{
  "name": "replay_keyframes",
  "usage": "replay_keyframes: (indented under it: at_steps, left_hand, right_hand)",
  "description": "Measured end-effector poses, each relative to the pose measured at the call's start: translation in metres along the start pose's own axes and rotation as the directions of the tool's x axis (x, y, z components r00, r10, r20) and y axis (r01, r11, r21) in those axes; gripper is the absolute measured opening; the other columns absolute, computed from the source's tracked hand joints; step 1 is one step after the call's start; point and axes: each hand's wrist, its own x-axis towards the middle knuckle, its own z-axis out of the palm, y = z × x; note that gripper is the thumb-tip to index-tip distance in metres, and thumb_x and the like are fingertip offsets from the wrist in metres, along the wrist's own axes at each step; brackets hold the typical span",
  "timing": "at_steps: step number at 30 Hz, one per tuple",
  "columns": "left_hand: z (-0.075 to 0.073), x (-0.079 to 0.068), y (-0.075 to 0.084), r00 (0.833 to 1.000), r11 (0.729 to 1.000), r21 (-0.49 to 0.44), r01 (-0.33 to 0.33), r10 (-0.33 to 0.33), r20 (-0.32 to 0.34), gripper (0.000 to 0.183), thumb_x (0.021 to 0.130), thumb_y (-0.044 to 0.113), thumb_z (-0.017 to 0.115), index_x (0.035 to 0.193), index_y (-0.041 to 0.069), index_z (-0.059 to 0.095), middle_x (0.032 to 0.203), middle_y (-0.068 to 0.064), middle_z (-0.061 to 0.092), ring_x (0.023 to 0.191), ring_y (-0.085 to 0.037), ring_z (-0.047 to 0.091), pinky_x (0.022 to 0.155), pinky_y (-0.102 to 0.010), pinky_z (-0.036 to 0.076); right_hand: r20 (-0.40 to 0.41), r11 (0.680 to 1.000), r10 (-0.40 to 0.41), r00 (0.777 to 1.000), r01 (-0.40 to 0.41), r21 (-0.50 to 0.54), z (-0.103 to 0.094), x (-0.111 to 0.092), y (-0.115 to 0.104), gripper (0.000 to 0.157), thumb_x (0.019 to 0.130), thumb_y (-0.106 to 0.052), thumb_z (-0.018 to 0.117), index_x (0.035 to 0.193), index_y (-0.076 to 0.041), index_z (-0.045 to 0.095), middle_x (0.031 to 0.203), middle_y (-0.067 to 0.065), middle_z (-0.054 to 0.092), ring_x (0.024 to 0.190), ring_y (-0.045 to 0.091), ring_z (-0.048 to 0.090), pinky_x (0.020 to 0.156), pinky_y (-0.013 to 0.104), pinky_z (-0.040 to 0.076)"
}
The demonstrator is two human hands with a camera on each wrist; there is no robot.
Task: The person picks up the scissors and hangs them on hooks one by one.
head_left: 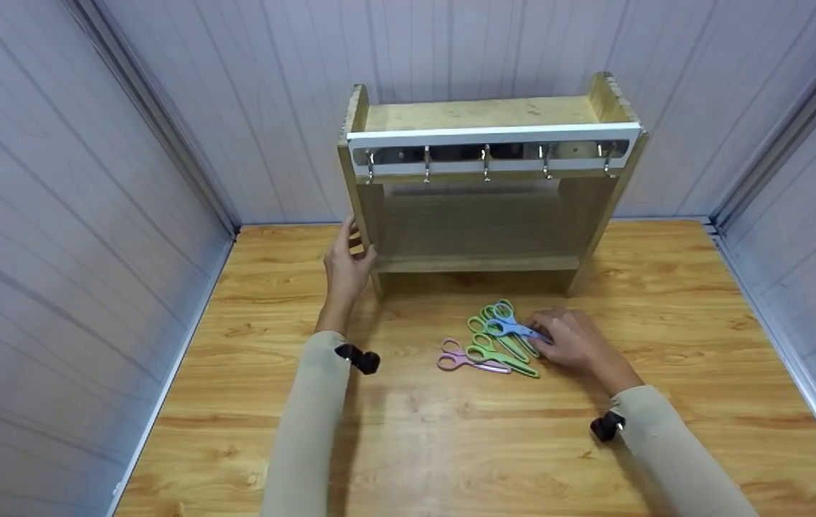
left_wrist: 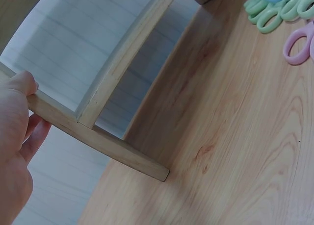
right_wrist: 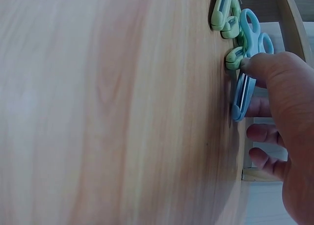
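A wooden rack (head_left: 479, 266) with a white hook rail stands against the back wall. My left hand (head_left: 346, 273) grips its left side panel (left_wrist: 125, 151), thumb on one side and fingers on the other. In front of the rack, my right hand (head_left: 573, 339) pinches the blade end of blue scissors (right_wrist: 249, 43) between thumb and forefinger, the other fingers spread apart. The blue scissors lie over green scissors (head_left: 499, 357) in a small pile. Pink scissors (head_left: 476, 363) lie at the pile's left, their handles also partly visible in the left wrist view.
Several metal hooks (head_left: 486, 164) stick out from the rail (head_left: 494, 135). The rack has an upper shelf (head_left: 479, 113) and a lower shelf with open space between. Wood-patterned flooring (head_left: 436, 452) spreads in front, with panelled walls (head_left: 56, 287) on the sides.
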Motion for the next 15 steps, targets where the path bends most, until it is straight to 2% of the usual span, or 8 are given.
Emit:
replay_keyframes:
  at_steps: [8, 15]
  left_hand:
    - [-0.0001, 0.0005, 0.0006, 1.000, 1.000, -0.010, 0.012, -0.012, 0.010, 0.065, 0.101, -0.004, 0.072, 0.163, 0.004, 0.055, 0.149, -0.030, 0.069, 0.129, -0.049, 0.076, 0.104, -0.056, 0.070]
    - [0.0000, 0.0000, -0.0013, 1.000, 1.000, -0.002, 0.005, -0.005, 0.011, 0.064, 0.101, -0.004, 0.071, 0.163, 0.006, 0.055, 0.149, -0.029, 0.070, 0.129, -0.048, 0.077, 0.104, -0.056, 0.071]
  right_hand:
    - [0.010, 1.000, 0.010, 1.000, -0.011, 0.020, -0.0007, -0.0004, 0.0000, 0.020, 0.095, -0.016, 0.081, 0.115, -0.009, 0.082, 0.100, 0.008, 0.082, 0.089, 0.024, 0.070, 0.075, 0.047, 0.060]
    - [0.029, 1.000, 0.009, 1.000, -0.009, 0.000, -0.0012, -0.0005, -0.0003, 0.015, 0.093, -0.017, 0.080, 0.105, -0.010, 0.075, 0.089, 0.005, 0.076, 0.081, 0.019, 0.064, 0.068, 0.041, 0.055]
